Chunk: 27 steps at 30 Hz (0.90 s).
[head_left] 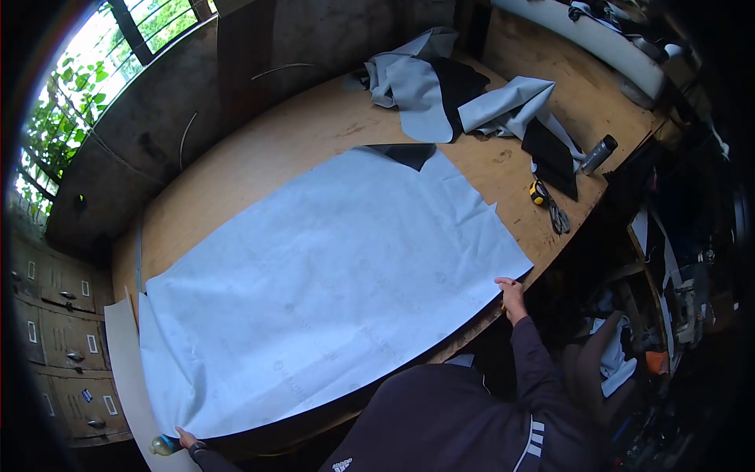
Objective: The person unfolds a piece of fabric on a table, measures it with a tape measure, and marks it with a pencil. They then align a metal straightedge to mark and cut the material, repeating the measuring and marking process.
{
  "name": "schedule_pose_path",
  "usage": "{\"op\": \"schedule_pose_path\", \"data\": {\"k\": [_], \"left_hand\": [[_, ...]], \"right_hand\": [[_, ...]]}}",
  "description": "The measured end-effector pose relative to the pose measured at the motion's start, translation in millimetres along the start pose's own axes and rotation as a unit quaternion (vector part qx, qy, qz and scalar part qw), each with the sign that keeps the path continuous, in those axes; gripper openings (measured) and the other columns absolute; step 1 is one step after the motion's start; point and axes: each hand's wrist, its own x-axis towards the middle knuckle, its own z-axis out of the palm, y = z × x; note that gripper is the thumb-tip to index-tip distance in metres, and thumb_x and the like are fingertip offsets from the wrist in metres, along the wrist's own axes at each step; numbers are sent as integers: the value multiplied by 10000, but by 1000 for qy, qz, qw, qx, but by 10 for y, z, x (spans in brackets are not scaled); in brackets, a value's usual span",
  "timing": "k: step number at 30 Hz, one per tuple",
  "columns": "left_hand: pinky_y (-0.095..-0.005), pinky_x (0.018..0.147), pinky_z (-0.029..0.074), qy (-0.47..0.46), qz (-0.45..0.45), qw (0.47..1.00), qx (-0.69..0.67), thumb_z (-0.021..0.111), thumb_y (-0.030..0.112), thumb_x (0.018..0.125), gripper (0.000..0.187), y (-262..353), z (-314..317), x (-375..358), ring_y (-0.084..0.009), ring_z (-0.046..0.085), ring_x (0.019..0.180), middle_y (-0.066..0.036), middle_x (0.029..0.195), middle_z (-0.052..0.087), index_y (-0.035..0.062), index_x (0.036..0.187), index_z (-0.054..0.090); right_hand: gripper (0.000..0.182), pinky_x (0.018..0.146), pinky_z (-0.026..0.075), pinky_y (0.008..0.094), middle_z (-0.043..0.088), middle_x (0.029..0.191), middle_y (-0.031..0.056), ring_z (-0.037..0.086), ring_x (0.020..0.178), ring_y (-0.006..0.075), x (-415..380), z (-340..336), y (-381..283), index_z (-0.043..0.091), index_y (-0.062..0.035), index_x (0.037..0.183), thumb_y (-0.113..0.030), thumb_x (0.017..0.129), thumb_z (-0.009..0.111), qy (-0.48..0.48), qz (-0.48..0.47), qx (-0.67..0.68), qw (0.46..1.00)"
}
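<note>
A large sheet of light blue-grey material [314, 275] with faint printed marks lies spread over the wooden table. Its far corner is folded over, showing a black face [409, 155]. At the near left corner, my left hand [186, 438] is closed on the sheet's edge, where the material is creased. Beside that hand is a small bottle-like object [163, 446] with a yellowish body. My right hand [513, 299] pinches the sheet's near right edge, its thumb side on top and the other fingers partly hidden below. Something small and yellowish shows under the right hand, too small to name.
Crumpled grey and black pieces [417, 82] lie at the table's [252, 165] far side. A yellow-black tape measure [538, 193], a dark cord [559, 219] and a dark cylinder [599, 154] sit near the right edge. Metal drawers [71, 346] stand left; a white roll [582, 39] lies at the far right.
</note>
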Motion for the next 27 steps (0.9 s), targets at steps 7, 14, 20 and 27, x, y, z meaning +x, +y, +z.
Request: {"op": "schedule_pose_path", "data": {"k": [7,14,20,27], "left_hand": [[-503,949,556,19,-53,997,45,620,292,1019,475,-724,154,-277,-306,658,1114,-141,1319,640,61,1428,543],[-517,942,559,25,-75,995,65,633,280,1012,463,-1142,96,-469,-310,662,1112,-141,1298,651,56,1410,555],[-529,936,562,21,-80,994,65,645,269,1005,453,-1423,-82,-687,-313,666,1111,-141,1279,659,52,1394,565],[-549,938,557,34,-85,995,42,640,233,1000,427,-1844,-586,-697,-332,661,1122,-149,1267,658,52,1380,575]], "right_hand": [[249,860,530,363,718,1134,69,633,1063,213,143,-260,-184,754,-54,1075,-80,939,548,89,41,-15,995],[222,842,549,383,726,1154,66,665,1034,221,255,-409,-416,767,-89,1093,-79,966,585,87,65,-104,989],[248,875,542,364,731,1074,94,666,1054,227,795,-668,94,757,-45,1085,-12,938,560,114,2,-97,989],[228,617,534,315,730,988,92,688,780,206,904,-967,-7,767,-61,1074,-7,908,620,113,81,18,990]]}}
